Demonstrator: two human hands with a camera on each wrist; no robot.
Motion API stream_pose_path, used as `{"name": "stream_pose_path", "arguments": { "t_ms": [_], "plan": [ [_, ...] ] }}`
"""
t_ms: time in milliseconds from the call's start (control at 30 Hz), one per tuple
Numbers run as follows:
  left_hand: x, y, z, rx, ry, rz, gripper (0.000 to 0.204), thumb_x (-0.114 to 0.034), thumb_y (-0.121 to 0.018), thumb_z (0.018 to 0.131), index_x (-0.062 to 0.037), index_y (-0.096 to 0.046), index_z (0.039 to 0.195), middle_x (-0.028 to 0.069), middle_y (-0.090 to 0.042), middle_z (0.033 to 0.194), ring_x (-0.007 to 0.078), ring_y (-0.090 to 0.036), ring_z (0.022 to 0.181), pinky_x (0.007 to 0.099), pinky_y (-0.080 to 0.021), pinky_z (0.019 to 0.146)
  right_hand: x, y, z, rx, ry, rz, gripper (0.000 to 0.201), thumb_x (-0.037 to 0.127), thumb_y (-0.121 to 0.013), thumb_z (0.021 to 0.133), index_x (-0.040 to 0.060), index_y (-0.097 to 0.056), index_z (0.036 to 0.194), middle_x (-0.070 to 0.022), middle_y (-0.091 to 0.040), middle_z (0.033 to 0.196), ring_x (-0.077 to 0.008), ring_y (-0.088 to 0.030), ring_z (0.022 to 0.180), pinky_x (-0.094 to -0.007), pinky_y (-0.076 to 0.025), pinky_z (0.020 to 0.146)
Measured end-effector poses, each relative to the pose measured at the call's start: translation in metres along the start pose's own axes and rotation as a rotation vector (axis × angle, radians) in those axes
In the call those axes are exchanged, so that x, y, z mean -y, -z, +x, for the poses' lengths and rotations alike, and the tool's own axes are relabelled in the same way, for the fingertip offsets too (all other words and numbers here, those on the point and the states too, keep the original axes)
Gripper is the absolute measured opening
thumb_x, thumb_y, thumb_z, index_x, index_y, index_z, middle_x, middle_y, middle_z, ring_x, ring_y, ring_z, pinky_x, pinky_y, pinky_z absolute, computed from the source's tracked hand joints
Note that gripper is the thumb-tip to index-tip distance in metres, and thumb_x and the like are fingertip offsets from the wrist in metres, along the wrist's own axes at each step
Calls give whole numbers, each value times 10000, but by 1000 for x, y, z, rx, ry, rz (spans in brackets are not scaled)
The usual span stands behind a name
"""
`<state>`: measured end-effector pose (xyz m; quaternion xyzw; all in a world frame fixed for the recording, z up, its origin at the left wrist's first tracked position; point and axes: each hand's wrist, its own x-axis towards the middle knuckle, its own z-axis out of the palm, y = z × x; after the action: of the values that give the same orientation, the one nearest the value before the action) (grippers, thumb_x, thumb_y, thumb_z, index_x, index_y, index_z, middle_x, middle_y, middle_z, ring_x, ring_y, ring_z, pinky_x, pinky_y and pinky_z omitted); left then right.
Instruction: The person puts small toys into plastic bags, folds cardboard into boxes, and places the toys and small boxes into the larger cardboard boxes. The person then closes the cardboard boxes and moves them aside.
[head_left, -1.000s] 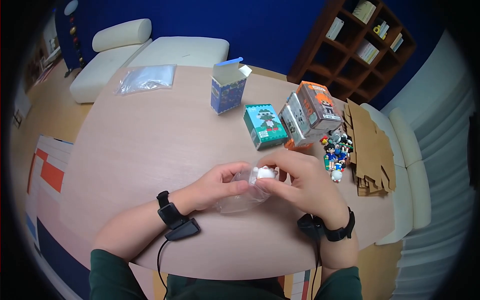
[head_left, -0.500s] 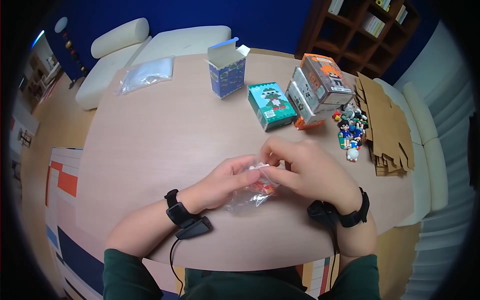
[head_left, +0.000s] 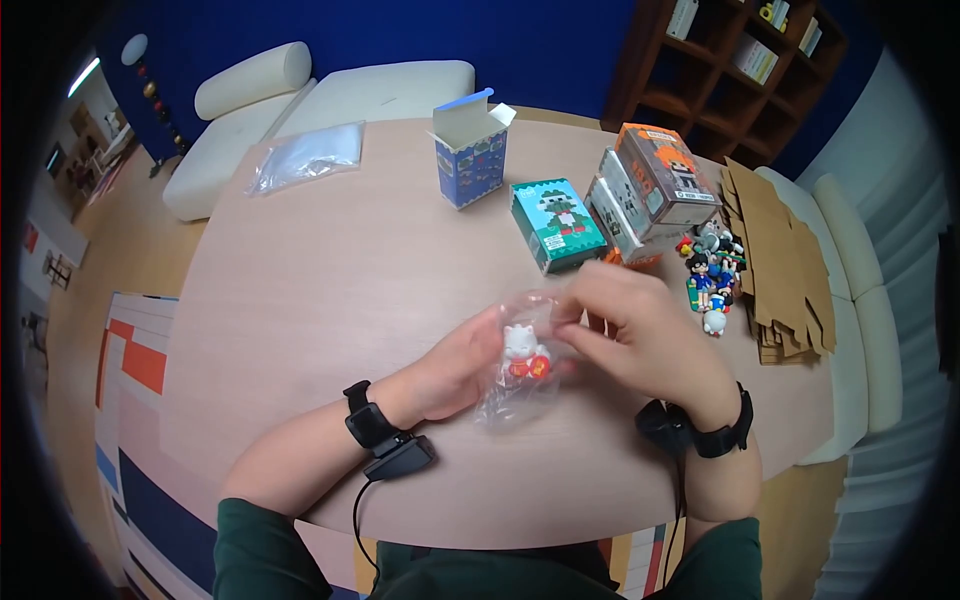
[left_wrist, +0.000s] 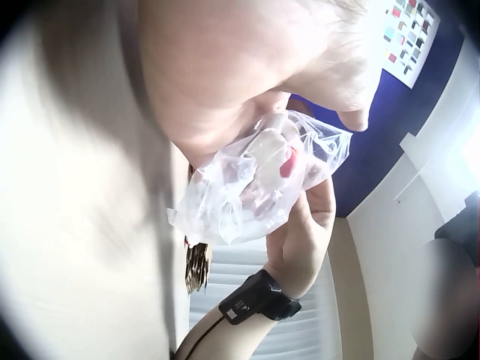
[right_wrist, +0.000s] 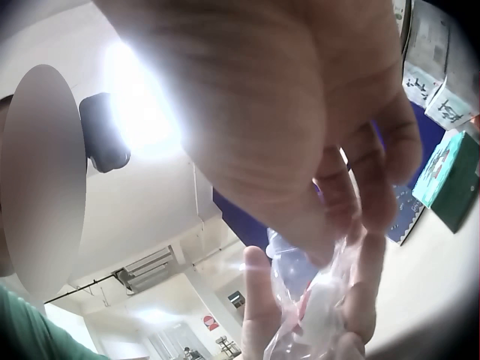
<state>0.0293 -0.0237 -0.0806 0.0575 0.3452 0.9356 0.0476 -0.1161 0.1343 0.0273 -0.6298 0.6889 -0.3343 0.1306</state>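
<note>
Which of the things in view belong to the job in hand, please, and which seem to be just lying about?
Job in hand:
- white cat figurine
- clear bag around it

Apparently lying about:
- open blue box
- green box
- stacked boxes
- small figures
- flattened cardboard
- plastic packaging, far left

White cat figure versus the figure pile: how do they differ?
The white cat figure is inside a clear bag; the figure pile lies on the table, no bag visible. The white cat figure is single, white and red; the figure pile gathers several figures in mixed colours. Both are toys.
</note>
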Motion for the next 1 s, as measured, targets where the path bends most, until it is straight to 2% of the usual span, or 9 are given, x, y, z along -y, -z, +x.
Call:
{"name": "stream_pose_path", "arguments": {
  "t_ms": [67,167,267,400,533,633,733,800,1000],
  "plan": [
    [-3,0,-2,-58,-7,320,724,-254,-696,973,-76,-300,1552,146,-523,1436,235,-563,1294,379,-456,1075,3,-2,2,-58,-42,29,116,67,-688,853,37,-663,963,-92,-586,822,-255,-620,730,-337,-496,650],
    [-2,-4,-1,-82,-26,437,652,-276,-668,989,-22,-364,1507,129,-512,1440,210,-530,1311,380,-413,1118,2,-3,1,-121,46,23,96,34,-697,839,31,-639,915,-93,-601,837,-247,-620,718,-327,-496,633],
    [-2,2,-2,-133,-7,440,530,-276,-561,1047,-4,-411,1478,149,-569,1384,227,-570,1276,388,-445,1092,0,-2,-1,-94,30,1,92,48,-705,842,35,-648,914,-93,-610,842,-248,-614,702,-322,-499,636],
    [-5,-3,0,-198,-72,321,519,-361,-361,1102,8,-436,1460,178,-601,1348,295,-623,1208,437,-527,996,-1,-16,7,-339,0,39,244,71,-727,850,34,-646,1077,-72,-624,908,-205,-618,801,-304,-505,676],
    [-4,13,-2,-234,-48,185,511,-342,-381,1093,4,-431,1466,180,-588,1365,302,-625,1195,434,-533,984,-18,-57,14,-536,-167,278,337,104,-720,895,9,-610,1200,-43,-625,985,-135,-595,913,-287,-517,738],
    [-6,13,-4,-260,-48,145,507,-318,-406,1080,-5,-422,1479,178,-586,1369,284,-625,1190,412,-533,981,-48,-70,12,-321,-309,745,258,124,-684,947,12,-621,1171,-23,-629,968,-105,-592,890,-268,-518,772],
    [1,18,2,-298,-92,355,442,-272,-476,1064,-17,-475,1425,160,-611,1315,251,-624,1169,402,-531,981,-51,-72,10,-335,-419,984,183,124,-647,982,34,-633,1141,-2,-638,945,-81,-592,859,-244,-506,772],
    [5,22,5,-484,-313,524,322,-194,-574,1031,-28,-549,1306,113,-641,1202,200,-630,1108,378,-536,956,-53,-76,9,-315,-470,1020,153,123,-636,991,34,-638,1115,1,-644,929,-70,-590,839,-233,-498,760],
    [-11,18,3,-585,-319,538,200,-138,-657,991,-30,-591,1147,34,-642,1044,116,-632,961,281,-543,834,-50,-91,9,-294,-431,1045,109,134,-637,997,37,-646,1046,17,-643,886,-40,-576,781,-210,-469,700]
  ]
}}
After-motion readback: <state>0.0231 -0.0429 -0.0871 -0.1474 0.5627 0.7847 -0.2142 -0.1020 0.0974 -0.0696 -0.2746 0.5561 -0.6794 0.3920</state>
